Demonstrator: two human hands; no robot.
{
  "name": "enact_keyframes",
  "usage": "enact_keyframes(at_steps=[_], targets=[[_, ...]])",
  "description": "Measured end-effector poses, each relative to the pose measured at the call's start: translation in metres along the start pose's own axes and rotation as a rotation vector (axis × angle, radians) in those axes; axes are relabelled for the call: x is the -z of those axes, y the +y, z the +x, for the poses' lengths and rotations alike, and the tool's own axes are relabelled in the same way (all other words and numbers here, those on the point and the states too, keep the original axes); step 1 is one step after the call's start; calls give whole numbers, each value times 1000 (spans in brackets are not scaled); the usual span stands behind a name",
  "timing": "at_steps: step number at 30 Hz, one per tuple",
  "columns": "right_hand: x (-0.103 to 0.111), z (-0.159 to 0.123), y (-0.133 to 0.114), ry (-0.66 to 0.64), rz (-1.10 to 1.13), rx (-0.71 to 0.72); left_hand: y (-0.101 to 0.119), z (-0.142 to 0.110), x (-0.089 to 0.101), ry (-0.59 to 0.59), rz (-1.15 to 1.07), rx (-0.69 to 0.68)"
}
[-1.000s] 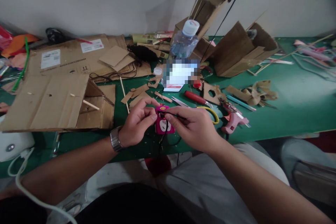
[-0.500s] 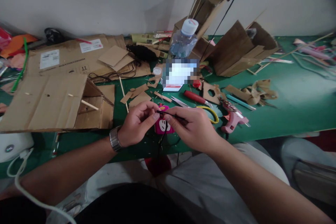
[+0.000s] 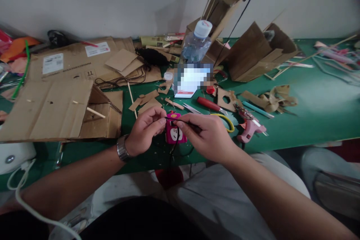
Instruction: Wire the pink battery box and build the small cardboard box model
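Note:
A thin black cord [image 3: 172, 119] stretches between my two hands over the front of the table. My left hand [image 3: 146, 131], with a metal watch [image 3: 123, 148] on its wrist, pinches the cord's left end between thumb and forefinger. A short way to the right, my right hand [image 3: 206, 135] is closed round the same cord. From there a length of it hangs down past the table edge. Just behind the cord lies a pink box-shaped thing [image 3: 172, 138] with a white face pattern, partly covered by my hands.
Behind my hands lie scissors [image 3: 230, 122], a red-handled screwdriver [image 3: 208, 103], a pink glue gun [image 3: 250, 125] and a lit phone [image 3: 184, 93]. A plastic bottle [image 3: 197, 43] stands farther back. Cardboard structures [image 3: 42, 112] flank the left; another cardboard box [image 3: 247, 56] is at the back right.
My left hand has shifted slightly left, away from the right one, so more of the cord shows between them. My right hand has barely moved.

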State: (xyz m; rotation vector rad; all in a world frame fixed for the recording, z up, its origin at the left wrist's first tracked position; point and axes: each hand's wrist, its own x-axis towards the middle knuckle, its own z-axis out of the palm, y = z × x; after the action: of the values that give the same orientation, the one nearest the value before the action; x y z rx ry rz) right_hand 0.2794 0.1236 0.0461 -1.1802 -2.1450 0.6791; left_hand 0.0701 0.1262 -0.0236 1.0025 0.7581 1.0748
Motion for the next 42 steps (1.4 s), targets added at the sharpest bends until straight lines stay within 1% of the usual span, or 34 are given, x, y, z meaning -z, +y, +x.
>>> enact_keyframes(at_steps=[3, 7, 10, 13, 17, 20, 30, 42], targets=[[-1, 1, 1, 1, -43, 22, 0, 0, 1, -5, 6, 10], [-3, 2, 0, 5, -62, 49, 8, -1, -4, -16, 156, -6], [-4, 1, 1, 2, -47, 111, 15, -1, -9, -29, 250, -32], [-5, -1, 2, 0, -39, 158, 17, -1, -11, -34, 253, -35], [-5, -2, 3, 28, -62, 127, 17, 0, -10, -25, 255, -17], [-5, -2, 3, 54, -65, 134, 17, 0, -10, -24, 262, -19], [-5, -1, 3, 25, -41, 119, 16, 1, -11, -19, 247, -17], [-6, 0, -1, 2, 17, 101, 15, 0, -7, -76, 250, -28]])
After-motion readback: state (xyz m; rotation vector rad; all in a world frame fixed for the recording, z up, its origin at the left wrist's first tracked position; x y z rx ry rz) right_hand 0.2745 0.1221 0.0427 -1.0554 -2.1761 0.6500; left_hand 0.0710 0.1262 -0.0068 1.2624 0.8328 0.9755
